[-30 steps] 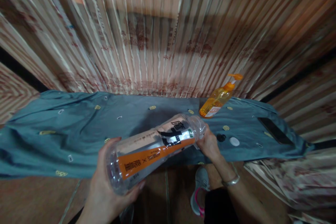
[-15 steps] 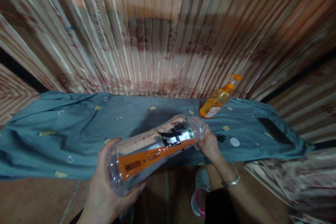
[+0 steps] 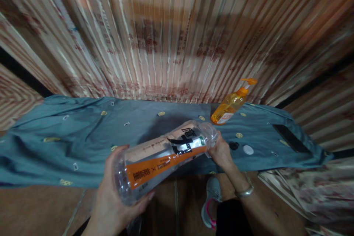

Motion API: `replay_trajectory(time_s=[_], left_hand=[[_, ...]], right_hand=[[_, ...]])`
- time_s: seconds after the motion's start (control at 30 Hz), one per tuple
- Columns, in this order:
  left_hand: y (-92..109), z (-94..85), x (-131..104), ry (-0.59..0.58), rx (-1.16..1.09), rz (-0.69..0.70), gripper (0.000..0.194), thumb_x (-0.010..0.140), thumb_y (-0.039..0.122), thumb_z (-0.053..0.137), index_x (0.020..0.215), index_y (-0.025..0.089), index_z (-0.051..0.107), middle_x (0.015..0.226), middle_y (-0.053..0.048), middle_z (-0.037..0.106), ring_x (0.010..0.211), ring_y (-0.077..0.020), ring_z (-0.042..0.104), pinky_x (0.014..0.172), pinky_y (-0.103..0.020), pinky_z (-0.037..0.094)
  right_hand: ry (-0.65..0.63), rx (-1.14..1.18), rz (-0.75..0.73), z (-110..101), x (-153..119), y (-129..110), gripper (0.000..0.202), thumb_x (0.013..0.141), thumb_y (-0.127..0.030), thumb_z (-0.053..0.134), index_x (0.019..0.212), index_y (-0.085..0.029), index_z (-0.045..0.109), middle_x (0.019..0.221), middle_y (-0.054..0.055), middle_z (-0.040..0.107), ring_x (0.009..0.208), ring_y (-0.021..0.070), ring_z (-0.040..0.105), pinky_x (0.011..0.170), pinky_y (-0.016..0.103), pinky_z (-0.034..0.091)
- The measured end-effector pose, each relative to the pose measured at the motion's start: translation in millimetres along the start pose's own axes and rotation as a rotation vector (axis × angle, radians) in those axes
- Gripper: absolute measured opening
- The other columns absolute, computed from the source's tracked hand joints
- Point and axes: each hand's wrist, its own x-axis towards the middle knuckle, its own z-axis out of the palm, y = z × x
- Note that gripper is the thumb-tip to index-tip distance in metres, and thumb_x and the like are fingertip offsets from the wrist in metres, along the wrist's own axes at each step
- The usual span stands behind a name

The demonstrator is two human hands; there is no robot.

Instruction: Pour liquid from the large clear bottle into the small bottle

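A clear plastic bottle (image 3: pixel 163 158) with an orange and silver label lies slanted across the view, lifted in front of the cloth-covered table. My left hand (image 3: pixel 113 199) is wrapped round its base at the lower left. At the upper right end, my right hand (image 3: pixel 220 151) grips the neck; its fingertips are partly hidden behind the bottle. No liquid shows inside. Beyond my right hand, a pump bottle (image 3: pixel 229 108) of amber liquid stands on the cloth. A white round cap (image 3: pixel 248 150) and a small black object (image 3: pixel 234 145) lie right of that hand.
The table wears a blue-green cloth (image 3: pixel 91 132) with yellow prints. A dark flat phone-like slab (image 3: pixel 290 138) lies at its right end. Pleated patterned curtains (image 3: pixel 166 44) hang behind and at the sides. Below the front edge, a grey shoe (image 3: pixel 211 199) shows on the tiled floor.
Hardly anything differs. The whole view has shifted a few pixels; both hands keep the same hold on the bottle.
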Motion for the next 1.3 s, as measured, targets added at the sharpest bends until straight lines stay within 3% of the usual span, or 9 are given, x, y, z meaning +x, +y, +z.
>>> replay_trajectory(time_s=[0.27, 0.43, 0.57, 0.8, 1.07, 1.3], left_hand=[[-6.9, -2.8, 1.6, -0.027, 0.023, 0.071, 0.092, 0.067, 0.038, 0.085, 0.151, 0.034, 0.048, 0.114, -0.004, 0.077, 0.093, -0.0339, 0.081, 0.077, -0.048, 0.073], [-6.9, -1.2, 0.2, -0.010, 0.045, 0.100, 0.088, 0.070, 0.041, 0.084, 0.150, 0.031, 0.049, 0.122, -0.007, 0.076, 0.099, -0.0336, 0.081, 0.083, -0.047, 0.072], [-10.5, -3.3, 2.0, -0.003, 0.034, 0.112, 0.084, 0.076, 0.042, 0.079, 0.152, 0.029, 0.048, 0.117, -0.006, 0.077, 0.094, -0.0306, 0.082, 0.078, -0.043, 0.072], [-22.0, -11.9, 9.7, -0.120, 0.052, 0.228, 0.096, 0.073, 0.041, 0.086, 0.157, 0.033, 0.040, 0.112, -0.003, 0.078, 0.088, -0.0313, 0.083, 0.070, -0.043, 0.073], [4.8, 4.4, -1.4, 0.037, -0.010, 0.000, 0.087, 0.067, 0.037, 0.082, 0.147, 0.028, 0.050, 0.116, -0.007, 0.076, 0.096, -0.0353, 0.081, 0.081, -0.050, 0.071], [2.8, 3.8, -0.9, 0.025, -0.018, 0.021, 0.081, 0.073, 0.038, 0.077, 0.149, 0.033, 0.050, 0.120, -0.006, 0.075, 0.098, -0.0324, 0.080, 0.083, -0.046, 0.071]], right_hand=[[0.002, -0.009, -0.007, 1.2, -0.3, 3.5, 0.053, 0.083, -0.046, 0.063, 0.130, -0.020, 0.060, 0.107, 0.013, 0.080, 0.103, 0.0328, 0.079, 0.090, 0.045, 0.064], [0.002, -0.024, -0.020, 1.9, -0.4, 4.8, 0.053, 0.084, -0.044, 0.059, 0.131, -0.020, 0.058, 0.107, 0.013, 0.079, 0.102, 0.0324, 0.079, 0.089, 0.046, 0.064], [0.015, -0.031, -0.028, 2.6, -0.8, 5.3, 0.054, 0.084, -0.045, 0.058, 0.132, -0.020, 0.059, 0.107, 0.013, 0.079, 0.103, 0.0325, 0.079, 0.089, 0.046, 0.064], [0.005, -0.037, -0.007, 3.6, -0.9, 8.1, 0.055, 0.083, -0.047, 0.061, 0.131, -0.019, 0.059, 0.107, 0.014, 0.080, 0.102, 0.0336, 0.079, 0.090, 0.046, 0.064], [-0.007, 0.001, -0.005, 2.6, -1.4, 8.1, 0.054, 0.085, -0.044, 0.066, 0.133, -0.023, 0.058, 0.115, 0.013, 0.079, 0.108, 0.0342, 0.078, 0.093, 0.050, 0.064], [-0.019, -0.011, 0.013, 0.8, -1.3, 4.4, 0.055, 0.085, -0.047, 0.064, 0.133, -0.021, 0.058, 0.116, 0.014, 0.078, 0.109, 0.0353, 0.078, 0.094, 0.050, 0.064]])
